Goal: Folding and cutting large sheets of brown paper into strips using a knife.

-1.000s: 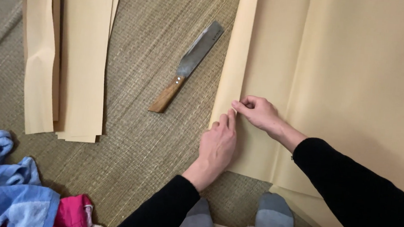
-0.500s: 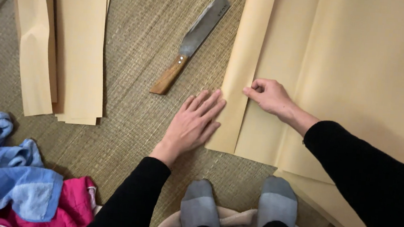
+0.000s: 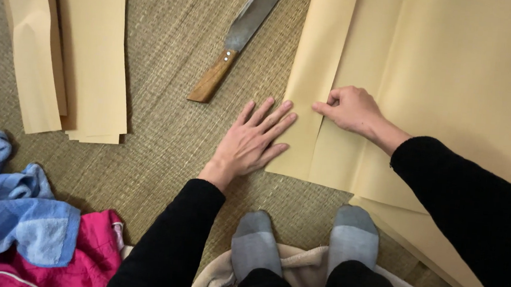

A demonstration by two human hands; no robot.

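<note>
We've got our left hand (image 3: 251, 142) spread flat, fingers wide, holding nothing, fingertips on the folded edge of the big tan paper sheet (image 3: 455, 74) lying on the woven straw mat (image 3: 165, 136). Our right hand (image 3: 350, 108) is curled, pinching that fold (knuckles up). The wooden-handled cleaver (image 3: 239, 39) lies just beside the paper, untouched.

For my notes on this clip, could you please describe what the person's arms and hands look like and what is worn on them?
Both arms are covered by long, plain black sleeves that end at the wrists. The left hand and right hand are bare: no gloves, and no rings, watch or bracelets can be seen. The sleeves carry no visible markings or patterns.
</note>
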